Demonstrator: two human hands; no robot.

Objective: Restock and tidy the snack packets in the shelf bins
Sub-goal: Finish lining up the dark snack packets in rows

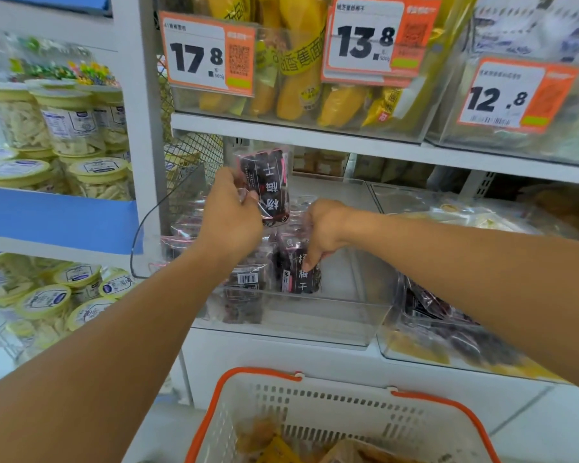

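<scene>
I see orange-framed price tags above the hands: 17.8 [208, 56], 13.8 [378, 38], 12.8 [515, 95]. Left of them, yellow-lidded tubs [64, 128]. Below them, a white basket [331, 416] with orange rim.

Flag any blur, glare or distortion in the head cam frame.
Head view: wide-angle bend curves the shelf post and edges; corners soft, jars at left smeared; glare on the clear bin front; price tags sharp; left hand and right hand fairly crisp; lighting flat, shadows faint.

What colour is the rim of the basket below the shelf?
Orange, on a white basket; the head view shows it.
</scene>
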